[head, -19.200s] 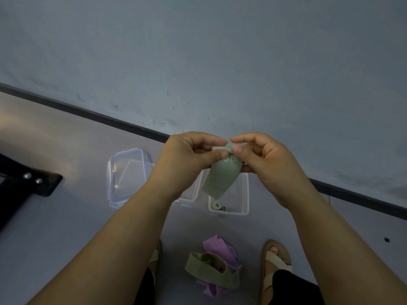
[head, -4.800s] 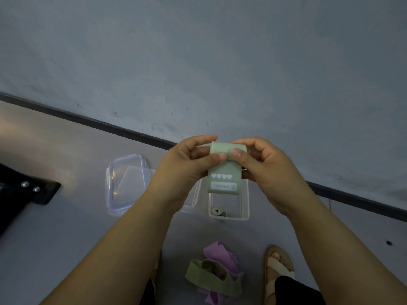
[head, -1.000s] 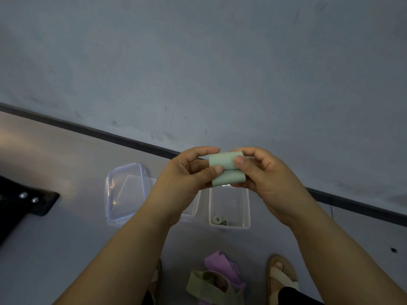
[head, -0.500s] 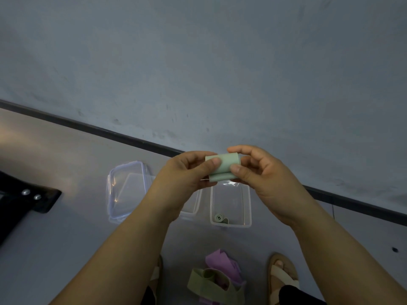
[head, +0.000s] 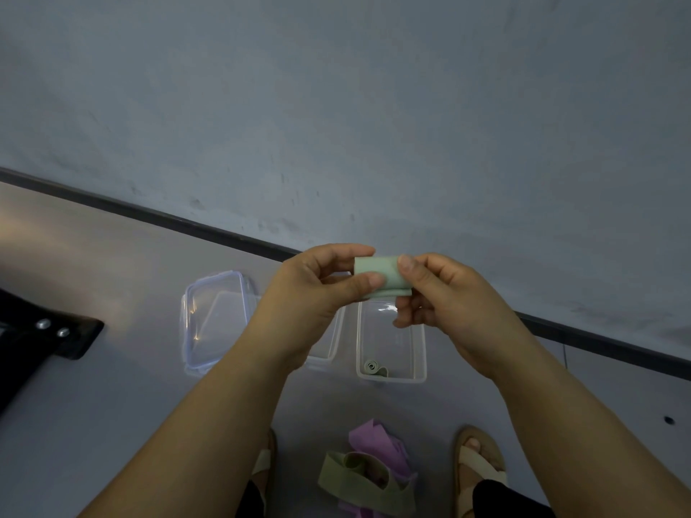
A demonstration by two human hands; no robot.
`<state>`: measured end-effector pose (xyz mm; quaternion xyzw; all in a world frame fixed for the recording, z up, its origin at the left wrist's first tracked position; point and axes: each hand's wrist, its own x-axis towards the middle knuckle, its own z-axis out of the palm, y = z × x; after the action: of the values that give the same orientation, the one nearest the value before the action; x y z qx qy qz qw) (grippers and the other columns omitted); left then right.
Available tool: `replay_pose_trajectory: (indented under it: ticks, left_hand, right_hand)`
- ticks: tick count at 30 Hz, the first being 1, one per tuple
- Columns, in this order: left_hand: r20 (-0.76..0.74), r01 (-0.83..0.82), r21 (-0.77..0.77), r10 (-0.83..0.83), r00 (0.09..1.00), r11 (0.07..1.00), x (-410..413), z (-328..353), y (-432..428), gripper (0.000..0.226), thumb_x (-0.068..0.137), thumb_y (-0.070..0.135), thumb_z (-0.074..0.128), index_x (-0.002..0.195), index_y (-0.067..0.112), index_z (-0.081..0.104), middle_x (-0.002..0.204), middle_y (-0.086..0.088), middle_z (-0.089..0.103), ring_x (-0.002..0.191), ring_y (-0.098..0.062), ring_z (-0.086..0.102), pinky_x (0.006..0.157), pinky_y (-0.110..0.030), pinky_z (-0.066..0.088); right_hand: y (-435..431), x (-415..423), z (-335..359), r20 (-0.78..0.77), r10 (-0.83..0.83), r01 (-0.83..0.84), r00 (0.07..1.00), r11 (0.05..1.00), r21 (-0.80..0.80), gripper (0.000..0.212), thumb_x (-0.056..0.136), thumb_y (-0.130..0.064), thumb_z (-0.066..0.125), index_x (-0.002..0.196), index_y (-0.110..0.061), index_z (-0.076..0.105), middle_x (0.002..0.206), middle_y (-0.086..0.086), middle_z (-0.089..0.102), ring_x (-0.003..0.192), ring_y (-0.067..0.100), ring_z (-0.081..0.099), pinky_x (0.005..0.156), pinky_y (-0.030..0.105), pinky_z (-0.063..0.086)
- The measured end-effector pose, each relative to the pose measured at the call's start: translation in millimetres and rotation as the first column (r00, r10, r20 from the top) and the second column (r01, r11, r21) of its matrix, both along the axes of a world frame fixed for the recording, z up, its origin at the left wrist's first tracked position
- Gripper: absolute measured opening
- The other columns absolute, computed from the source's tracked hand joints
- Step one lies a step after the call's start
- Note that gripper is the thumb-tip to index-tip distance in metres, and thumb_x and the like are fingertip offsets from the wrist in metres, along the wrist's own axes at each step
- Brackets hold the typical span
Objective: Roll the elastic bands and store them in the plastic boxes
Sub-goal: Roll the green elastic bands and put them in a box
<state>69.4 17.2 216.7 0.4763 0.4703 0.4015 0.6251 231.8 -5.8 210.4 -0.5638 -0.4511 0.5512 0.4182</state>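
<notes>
Grey wall [head: 336, 106] fills the upper view and meets a pale floor [head: 112, 405] along a dark skirting strip. Both hands are raised above the boxes. The left hand [head: 314, 293] and right hand [head: 445, 297] each pinch, thumb against fingers, 1 end of a pale green band [head: 377, 274] rolled into a short tube.

On the floor sit a clear lid [head: 215, 319], or perhaps a lidded box, 1 box [head: 329, 349] mostly behind the left wrist, and 1 open box [head: 424, 349]. Between the sandalled feet lies a loose heap of an olive band [head: 362, 480] and purple bands [head: 377, 446]. A small rolled band [head: 374, 368] lies in the open box's near corner.
</notes>
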Motion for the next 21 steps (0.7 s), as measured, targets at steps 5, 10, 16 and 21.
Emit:
replay_pose_trajectory:
  ticks: [5,10,16,21]
  left_hand:
    - [0.036,0.010,-0.028,-0.009,0.999,1.000,1.3,0.6,-0.6,0.026,0.072,0.003,0.069,0.094,0.017,0.067,0.089,-0.005,0.065,0.090,-0.022,0.065,0.079,-0.028,0.058]
    - [0.036,0.083,-0.125,-0.080,0.996,0.989,-1.7,0.6,-0.7,0.032,0.071,0.018,0.068,0.103,0.013,0.067,0.100,-0.011,0.068,0.088,-0.019,0.067,0.075,-0.024,0.057]
    - [-0.032,0.082,-0.168,-0.089,0.996,0.982,-6.1,0.3,1.5,0.027,0.076,0.021,0.067,0.101,0.010,0.068,0.097,-0.010,0.070,0.087,-0.019,0.068,0.075,-0.024,0.057]
    - [-0.123,0.071,-0.096,-0.083,0.989,0.993,-9.8,-1.0,3.2,0.030,0.073,0.014,0.073,0.102,0.012,0.068,0.096,-0.006,0.072,0.087,-0.018,0.070,0.077,-0.026,0.058]
  right_hand:
    - [1.1,0.7,0.4,-0.012,-0.003,0.003,1.000,1.000,0.009,0.048,0.067,-0.048,0.058,0.096,-0.010,0.063,0.061,-0.003,0.061,0.059,0.013,0.060,0.066,0.031,0.056]
    - [2.3,1.7,-2.4,0.025,-0.005,0.004,1.000,1.000,0.022,0.033,0.078,-0.037,0.060,0.101,-0.014,0.061,0.069,-0.001,0.062,0.063,0.013,0.061,0.073,0.034,0.057]
    - [0.4,2.6,-3.5,0.103,0.050,-0.057,0.993,0.996,0.068,0.012,0.087,-0.024,0.058,0.097,-0.031,0.058,0.086,0.000,0.064,0.074,0.011,0.065,0.078,0.028,0.056]
    - [-1.3,4.2,-0.3,0.156,0.124,-0.139,0.980,0.986,0.090,0.019,0.089,-0.020,0.057,0.098,-0.037,0.055,0.098,-0.004,0.062,0.081,0.006,0.066,0.078,0.019,0.055]
